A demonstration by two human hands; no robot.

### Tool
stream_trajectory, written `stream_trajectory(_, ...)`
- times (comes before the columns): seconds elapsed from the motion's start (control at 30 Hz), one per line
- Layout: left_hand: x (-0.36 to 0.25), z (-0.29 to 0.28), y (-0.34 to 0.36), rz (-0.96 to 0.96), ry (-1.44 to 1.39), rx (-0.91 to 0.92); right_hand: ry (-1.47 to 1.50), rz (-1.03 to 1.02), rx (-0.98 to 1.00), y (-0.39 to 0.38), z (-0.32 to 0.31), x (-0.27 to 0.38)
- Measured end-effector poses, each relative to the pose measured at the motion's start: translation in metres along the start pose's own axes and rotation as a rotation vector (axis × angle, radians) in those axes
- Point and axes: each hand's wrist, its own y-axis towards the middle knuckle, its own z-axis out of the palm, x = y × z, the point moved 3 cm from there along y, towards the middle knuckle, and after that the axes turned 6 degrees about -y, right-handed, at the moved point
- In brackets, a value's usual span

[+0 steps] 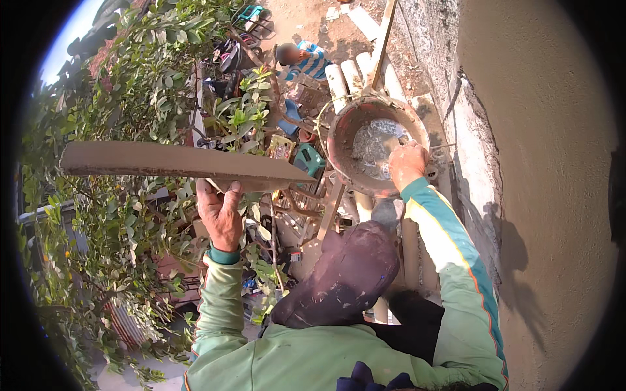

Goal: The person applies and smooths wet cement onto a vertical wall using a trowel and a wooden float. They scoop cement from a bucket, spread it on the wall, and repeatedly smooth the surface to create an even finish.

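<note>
My left hand [220, 212] grips the underside edge of a long flat brown board [176, 163], held level out to the left. My right hand [407, 163] reaches into a round rusty basin [342, 153] that holds wet grey mortar [372, 146]. Its fingers are closed around the handle of a small trowel [391, 141], whose blade lies in the mortar. Both arms wear green sleeves with a blue stripe. A dark paint-spattered cap [352, 274] shows between my arms.
A freshly plastered grey wall [548, 163] fills the right side. White poles [342, 81] and a wooden plank [383, 36] carry the basin. Leafy bushes [130, 85] crowd the left. Far below, a person in a striped blue shirt [310, 60] is on the dirt ground.
</note>
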Motion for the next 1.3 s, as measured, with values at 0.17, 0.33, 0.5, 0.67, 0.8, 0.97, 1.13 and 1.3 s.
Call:
stream_trajectory(0.17,0.047,-0.114,-0.090,-0.174,0.668,0.143,0.380,0.281,0.051,-0.006,-0.031,-0.009)
stream_trajectory(0.33,0.043,-0.107,-0.113,-0.527,0.689,0.405,0.464,0.127,0.269,0.034,0.024,-0.002)
stream_trajectory(0.5,0.024,-0.195,-0.197,-0.745,0.662,0.368,0.840,0.179,0.302,-0.033,-0.027,0.022)
stream_trajectory(0.67,0.000,-0.207,-0.187,-0.691,0.574,0.332,0.927,0.173,0.184,-0.067,-0.030,-0.015)
stream_trajectory(0.8,-0.031,-0.193,-0.162,-0.724,0.588,0.381,1.111,0.124,-0.182,-0.069,-0.122,-0.005)
stream_trajectory(0.97,-0.072,-0.185,-0.146,-0.605,0.468,0.390,1.182,0.137,-0.323,-0.164,-0.237,-0.054)
stream_trajectory(1.13,-0.124,-0.203,-0.152,-0.536,0.305,0.349,0.866,0.297,-0.398,-0.365,-0.258,-0.100)
stream_trajectory(1.3,-0.147,-0.209,-0.179,-0.558,0.292,0.313,0.709,0.565,-0.142,-0.571,-0.244,-0.167)
